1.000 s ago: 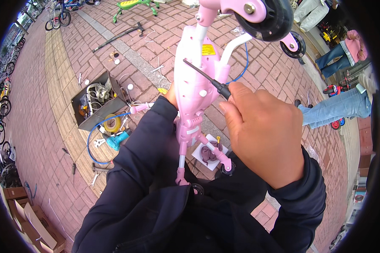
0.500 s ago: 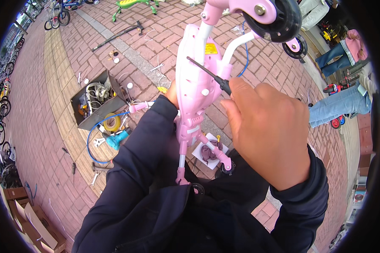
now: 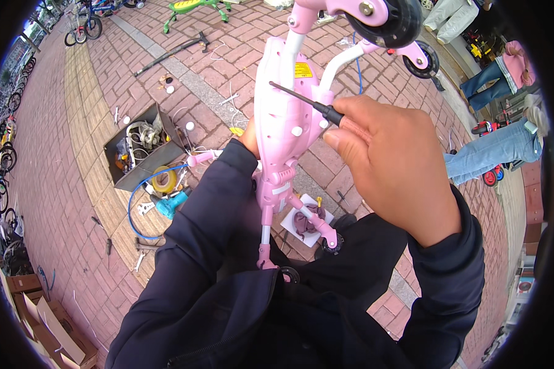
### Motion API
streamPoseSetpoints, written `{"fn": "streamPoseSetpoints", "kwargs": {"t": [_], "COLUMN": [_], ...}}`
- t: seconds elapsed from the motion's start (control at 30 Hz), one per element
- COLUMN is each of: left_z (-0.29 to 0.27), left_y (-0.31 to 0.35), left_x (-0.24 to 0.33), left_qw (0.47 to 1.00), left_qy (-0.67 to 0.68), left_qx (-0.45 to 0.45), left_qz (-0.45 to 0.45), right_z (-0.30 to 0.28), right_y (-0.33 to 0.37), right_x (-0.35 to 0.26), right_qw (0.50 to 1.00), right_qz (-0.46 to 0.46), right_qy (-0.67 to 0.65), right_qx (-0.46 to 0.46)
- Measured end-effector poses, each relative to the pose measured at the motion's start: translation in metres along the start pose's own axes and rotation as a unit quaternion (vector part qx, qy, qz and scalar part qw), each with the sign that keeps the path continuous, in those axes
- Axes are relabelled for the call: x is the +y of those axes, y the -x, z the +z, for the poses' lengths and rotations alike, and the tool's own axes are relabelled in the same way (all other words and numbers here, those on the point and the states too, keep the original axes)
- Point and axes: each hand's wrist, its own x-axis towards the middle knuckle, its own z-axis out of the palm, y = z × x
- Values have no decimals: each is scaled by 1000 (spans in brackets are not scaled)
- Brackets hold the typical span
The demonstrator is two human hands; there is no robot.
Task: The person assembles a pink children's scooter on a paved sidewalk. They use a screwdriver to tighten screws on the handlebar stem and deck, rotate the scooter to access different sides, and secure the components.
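A pink ride-on toy [image 3: 281, 123] with white tubes and black wheels stands tilted before me, its underside showing. My left hand [image 3: 250, 139] grips its left edge; most of the fingers are hidden behind the shell. In my right hand [image 3: 400, 166], the fingers are wrapped round the handle of a screwdriver [image 3: 305, 100]. Its thin dark shaft points left across the upper part of the shell, under a yellow label [image 3: 303, 70]. I cannot tell whether the tip touches the plastic. A front wheel [image 3: 391, 24] rises above my right hand, and a rear wheel [image 3: 332, 243] rests low by my leg.
On the brick paving to the left are a metal toolbox [image 3: 143, 171] of parts, a teal power tool [image 3: 170, 204], yellow tape [image 3: 164, 179] and a blue hose [image 3: 129, 212]. A hammer [image 3: 172, 54] lies farther off. People stand at the right; cardboard boxes [image 3: 55, 329] sit lower left.
My right hand has shifted slightly up and to the right, and the screwdriver lies a little flatter. The toy's upper end and front wheels have swung slightly left. My left hand keeps its place.
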Motion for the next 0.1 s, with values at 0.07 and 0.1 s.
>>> {"fn": "streamPoseSetpoints", "kwargs": {"t": [0.07,0.1], "left_z": [-4,-5], "left_y": [-2,-3], "left_x": [1,0], "left_qw": [1000,1000], "left_qy": [18,18], "left_qx": [-10,-11], "left_qz": [-22,-22], "right_z": [2,2], "right_y": [1,2], "right_x": [0,0], "right_qw": [998,997], "right_qz": [-41,-51], "right_qy": [27,41], "right_qx": [27,33]}}
